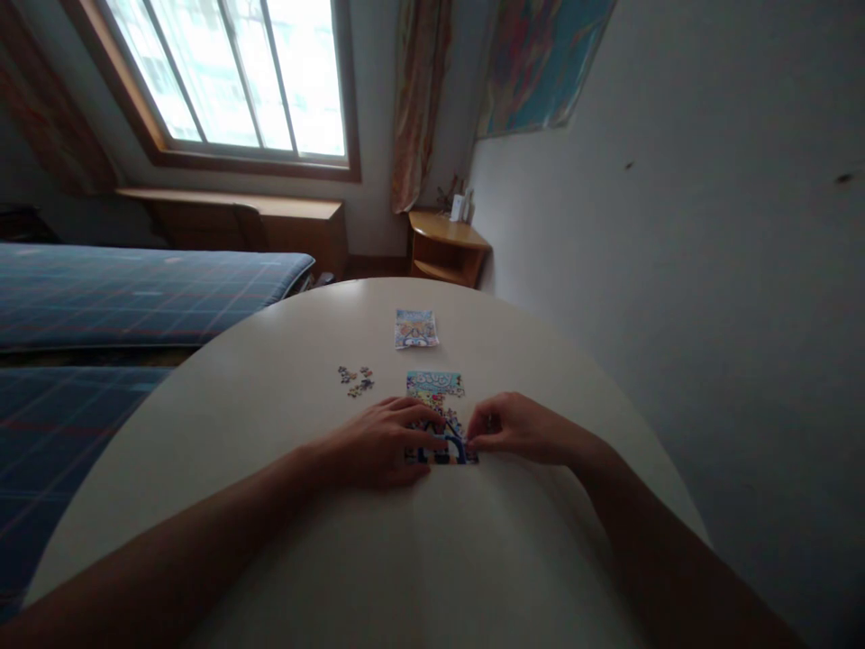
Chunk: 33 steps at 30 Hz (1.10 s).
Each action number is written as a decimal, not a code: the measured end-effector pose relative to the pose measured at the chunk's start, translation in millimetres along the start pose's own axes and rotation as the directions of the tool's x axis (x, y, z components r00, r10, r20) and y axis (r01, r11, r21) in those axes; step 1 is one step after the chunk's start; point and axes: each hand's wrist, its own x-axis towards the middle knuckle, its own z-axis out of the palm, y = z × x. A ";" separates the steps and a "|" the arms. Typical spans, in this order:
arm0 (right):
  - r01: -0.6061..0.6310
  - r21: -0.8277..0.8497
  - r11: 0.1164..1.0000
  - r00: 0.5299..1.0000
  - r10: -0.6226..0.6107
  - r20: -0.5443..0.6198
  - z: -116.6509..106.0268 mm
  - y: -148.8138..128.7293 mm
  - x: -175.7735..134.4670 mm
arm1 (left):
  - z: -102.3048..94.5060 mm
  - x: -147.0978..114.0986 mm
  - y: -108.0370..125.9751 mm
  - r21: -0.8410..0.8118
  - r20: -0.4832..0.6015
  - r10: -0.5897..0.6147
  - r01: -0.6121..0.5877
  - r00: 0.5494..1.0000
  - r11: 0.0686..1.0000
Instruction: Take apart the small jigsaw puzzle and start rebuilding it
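Bare forearms [223, 523] cross the counter [432, 568], where a puzzle [456, 413] lies partly under the left hand [382, 442], its grip wide; the right hand [517, 428], grip narrow, is at the puzzle's right edge, whether holding anything I cannot tell.

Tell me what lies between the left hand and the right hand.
In the head view, the jigsaw puzzle lies there, partly covered by the left hand.

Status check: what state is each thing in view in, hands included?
Puzzle: flat, seemingly incomplete
Loose pieces: in a small cluster
Packet: lying flat; opened or sealed, unclear
Left hand: spread over puzzle
Right hand: fingers curled at puzzle's edge, grip unclear
Curtains: drawn aside
Window: bright
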 end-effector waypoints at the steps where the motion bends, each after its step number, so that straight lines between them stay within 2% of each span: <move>1: -0.005 -0.008 1.000 1.000 0.005 -0.004 0.4 -1.1 0.2 | -0.3 0.0 0.1 0.001 0.002 -0.002 0.002 1.000 1.000; 7: -0.012 -0.072 0.997 0.999 0.008 -0.051 -4.3 0.0 -1.2 | 0.3 -0.9 -0.7 0.022 0.014 -0.011 0.011 1.000 1.000; 12: -0.104 -0.164 0.981 0.984 0.077 -0.162 -17.9 17.4 -6.1 | 1.7 -3.7 -2.0 0.030 0.023 -0.004 0.004 1.000 1.000; 16: -0.141 -0.165 0.976 0.984 0.121 -0.130 -20.4 22.9 -7.2 | 3.1 -4.5 -3.6 0.034 0.011 0.010 -0.010 1.000 0.999; 24: -0.145 -0.163 0.976 0.987 0.130 -0.098 -16.3 23.5 -4.4 | 0.4 -3.1 -1.4 0.036 0.024 0.003 -0.004 1.000 0.999; 33: -0.071 -0.128 0.989 0.995 0.061 -0.079 -12.7 16.8 -5.1 | 2.2 -3.3 -3.3 0.036 0.025 0.004 -0.005 1.000 0.999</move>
